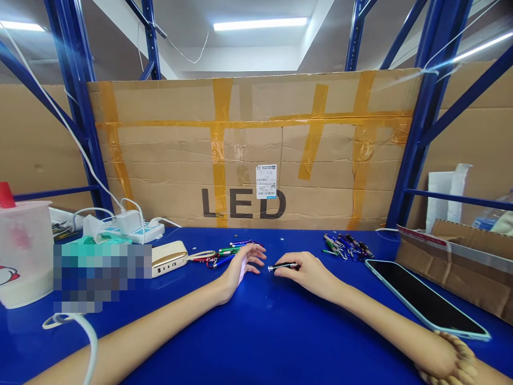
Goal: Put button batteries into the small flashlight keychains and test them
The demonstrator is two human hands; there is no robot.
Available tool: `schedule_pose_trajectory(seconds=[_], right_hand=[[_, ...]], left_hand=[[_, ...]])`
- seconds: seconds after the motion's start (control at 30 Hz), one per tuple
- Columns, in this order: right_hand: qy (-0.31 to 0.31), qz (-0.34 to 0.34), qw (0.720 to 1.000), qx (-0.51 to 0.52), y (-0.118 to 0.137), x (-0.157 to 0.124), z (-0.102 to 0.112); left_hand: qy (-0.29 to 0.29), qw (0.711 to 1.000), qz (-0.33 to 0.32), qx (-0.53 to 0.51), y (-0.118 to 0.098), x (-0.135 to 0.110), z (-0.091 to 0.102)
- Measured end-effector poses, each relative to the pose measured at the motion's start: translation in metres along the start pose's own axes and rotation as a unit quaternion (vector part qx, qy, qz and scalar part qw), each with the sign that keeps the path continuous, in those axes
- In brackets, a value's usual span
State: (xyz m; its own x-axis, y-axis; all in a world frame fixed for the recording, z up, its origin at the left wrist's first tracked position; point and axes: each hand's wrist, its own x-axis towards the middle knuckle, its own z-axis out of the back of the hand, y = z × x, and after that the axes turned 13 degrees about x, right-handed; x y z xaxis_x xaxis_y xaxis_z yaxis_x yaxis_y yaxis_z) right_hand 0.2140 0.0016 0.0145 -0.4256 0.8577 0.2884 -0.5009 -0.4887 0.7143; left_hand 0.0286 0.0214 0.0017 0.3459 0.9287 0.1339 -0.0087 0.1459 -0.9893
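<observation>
Between the thumb and fingers of my right hand [306,272] is a small black penlight [285,266], its silver end pointing left. Opposite it, my left hand [243,264] rests on its side with fingers apart and nothing in them; a bright pale patch shows on its palm. Just behind my left hand lies a loose pile of penlights in green, blue and red [225,256], partly hidden by the fingers. Beyond my right hand, to the right, is a second group of penlights with metal clips [348,247].
On the left stand a power bank [170,258], a power strip [154,231] with cables, and a white cup [26,251]. To the right, a tablet [427,297] lies before an open cardboard box [460,267]. A large cardboard sheet [180,160] closes off the back of the blue table [264,342].
</observation>
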Motion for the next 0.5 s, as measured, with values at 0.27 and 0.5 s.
schedule_pose_trajectory(seconds=[0.27, 0.5], right_hand=[[0.01, 0.008, 1.0, 0.016, -0.0018, 0.0002, -0.001], [0.007, -0.002, 1.0, 0.016, -0.0043, 0.0009, 0.0001]], left_hand=[[0.006, 1.0, -0.002, 0.0, -0.0011, -0.0011, 0.0009], [0.009, 1.0, -0.004, 0.001, 0.0007, -0.0005, 0.0017]])
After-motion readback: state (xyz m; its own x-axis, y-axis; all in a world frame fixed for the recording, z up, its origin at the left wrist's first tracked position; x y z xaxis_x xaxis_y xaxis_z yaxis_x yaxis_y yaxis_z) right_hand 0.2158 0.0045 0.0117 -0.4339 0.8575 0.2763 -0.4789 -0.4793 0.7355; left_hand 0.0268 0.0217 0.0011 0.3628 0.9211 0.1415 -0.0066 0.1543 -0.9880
